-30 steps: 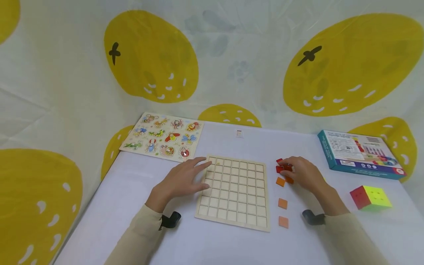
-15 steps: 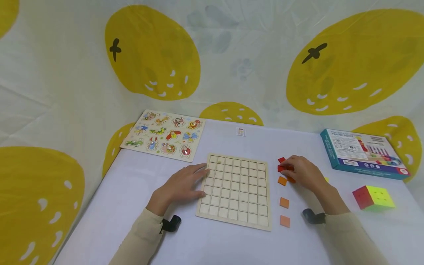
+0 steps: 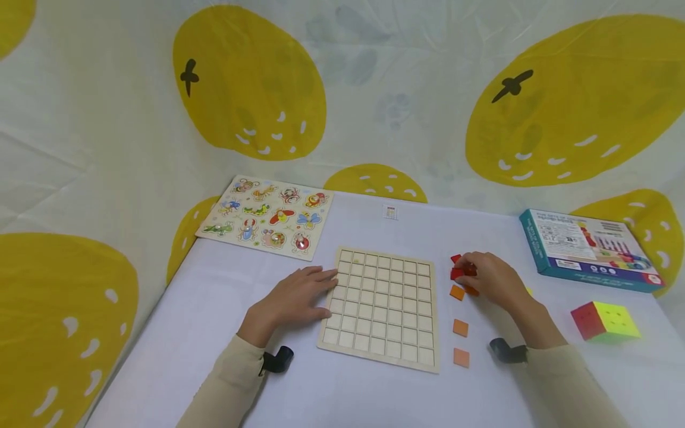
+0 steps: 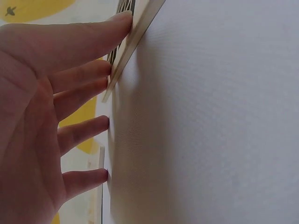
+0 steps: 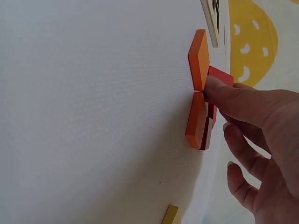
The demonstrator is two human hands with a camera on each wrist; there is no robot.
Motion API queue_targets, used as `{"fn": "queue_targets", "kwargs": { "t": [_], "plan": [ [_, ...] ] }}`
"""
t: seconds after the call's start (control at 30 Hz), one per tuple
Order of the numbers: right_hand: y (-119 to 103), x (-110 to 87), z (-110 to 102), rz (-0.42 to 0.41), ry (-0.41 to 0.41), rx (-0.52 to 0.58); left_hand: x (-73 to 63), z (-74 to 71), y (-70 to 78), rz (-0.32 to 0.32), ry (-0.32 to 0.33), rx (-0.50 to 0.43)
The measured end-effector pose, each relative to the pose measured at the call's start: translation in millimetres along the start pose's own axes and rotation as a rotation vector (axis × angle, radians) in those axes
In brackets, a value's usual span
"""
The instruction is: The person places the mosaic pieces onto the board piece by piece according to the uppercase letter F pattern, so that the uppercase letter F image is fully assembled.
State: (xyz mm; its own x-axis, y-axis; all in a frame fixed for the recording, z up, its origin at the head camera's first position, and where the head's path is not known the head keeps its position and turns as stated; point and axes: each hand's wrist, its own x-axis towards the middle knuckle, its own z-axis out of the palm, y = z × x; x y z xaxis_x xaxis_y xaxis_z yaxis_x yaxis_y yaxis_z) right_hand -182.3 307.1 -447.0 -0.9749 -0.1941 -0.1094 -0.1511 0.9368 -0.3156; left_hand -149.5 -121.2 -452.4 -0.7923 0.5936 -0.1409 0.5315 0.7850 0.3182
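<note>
My left hand (image 3: 291,300) lies at the left edge of a square wooden grid board (image 3: 380,315), fingers spread. In the left wrist view its thumb (image 4: 88,42) touches the board's rim, while two other fingertips rest on the cloth. My right hand (image 3: 492,279) is to the right of the board, over a cluster of small square tiles. Its thumb and forefinger pinch a red tile (image 5: 221,77). Two orange tiles (image 5: 199,60) lie right before the thumb, and more red ones are partly hidden behind the fingers.
Right of the board, an orange tile (image 3: 460,327) and a peach tile (image 3: 461,358) lie in a column. Farther right are a puzzle cube (image 3: 605,321) and a toy box (image 3: 594,249). An insect puzzle board (image 3: 267,217) lies back left, with a small printed card (image 3: 390,212) behind the grid board.
My left hand has lowered slightly, its thumb and fingers settling against the board's left edge. The right hand stays at the red tiles. The head view has shifted a little.
</note>
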Motion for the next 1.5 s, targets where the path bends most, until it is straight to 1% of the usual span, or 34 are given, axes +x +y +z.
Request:
{"fn": "queue_targets", "kwargs": {
  "t": [0.2,0.33,0.5,0.67,0.87,0.97,1.1,1.17,1.23,1.37,1.5],
  "plan": [
    [-3,-1.9,0,-0.017,0.027,-0.002,-1.6,-1.1,-0.3,0.006,0.000,-0.017],
    [-8,-2.2,-3,-0.051,0.061,0.003,-2.7,-1.8,-0.7,0.006,-0.001,-0.018],
    [-24,0.2,-11,-0.100,0.090,0.056,-2.4,-2.5,-1.0,-0.002,-0.005,-0.022],
    [-42,2.6,-18,-0.140,0.125,0.078,-1.7,-3.1,-0.3,-0.010,-0.016,-0.035],
    [-62,8.7,-22,-0.152,0.109,0.145,-1.8,-2.5,-0.7,-0.018,-0.021,-0.030],
    [-71,14.1,-20,-0.183,0.120,0.158,-1.8,-2.5,-1.3,-0.016,-0.018,-0.022],
    [-81,21.6,-13,-0.275,0.172,0.143,-1.8,-3.1,-1.9,-0.008,-0.013,-0.018],
    [-86,24.2,-9,-0.305,0.174,0.147,-1.3,-2.8,-2.3,-0.004,-0.010,-0.017],
    [-91,25.9,-4,-0.316,0.158,0.170,-0.6,-2.2,-2.8,0.001,-0.008,-0.011],
    [-102,29.8,7,-0.297,0.103,0.232,1.1,-0.8,-3.6,0.009,-0.001,-0.005],
    [-112,34.7,18,-0.313,0.070,0.280,1.7,-1.6,-3.3,0.013,0.001,-0.006]
  ]
}}
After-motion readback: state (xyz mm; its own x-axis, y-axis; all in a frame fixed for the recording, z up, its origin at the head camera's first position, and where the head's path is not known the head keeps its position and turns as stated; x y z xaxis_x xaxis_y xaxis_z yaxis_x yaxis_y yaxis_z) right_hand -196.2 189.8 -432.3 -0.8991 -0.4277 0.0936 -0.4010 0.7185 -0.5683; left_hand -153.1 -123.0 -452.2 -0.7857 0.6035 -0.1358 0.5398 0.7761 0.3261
